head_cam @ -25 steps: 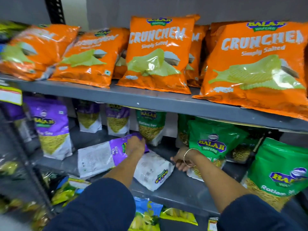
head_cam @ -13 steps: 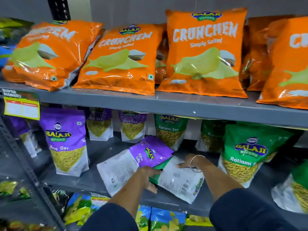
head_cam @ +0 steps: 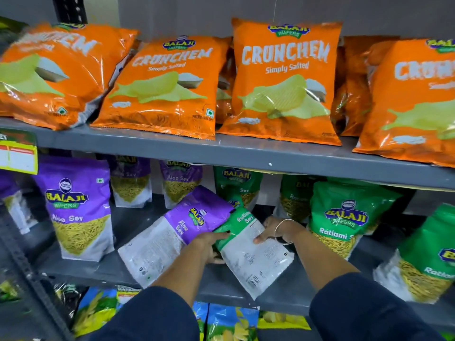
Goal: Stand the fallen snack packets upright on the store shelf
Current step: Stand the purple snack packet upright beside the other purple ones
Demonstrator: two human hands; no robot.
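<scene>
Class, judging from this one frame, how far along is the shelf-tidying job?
Done: the Aloo Sev pouch and Ratlami Sev pouch stand upright. In hand: left hand and right hand hold the fallen green Ratlami Sev packet. Left: the purple Aloo Sev packet lies flat.

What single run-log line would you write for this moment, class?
step: righting fallen packets | left hand: holding green Ratlami Sev packet | right hand: holding same packet | purple Aloo Sev packet: lying flat | shelf: middle
</scene>
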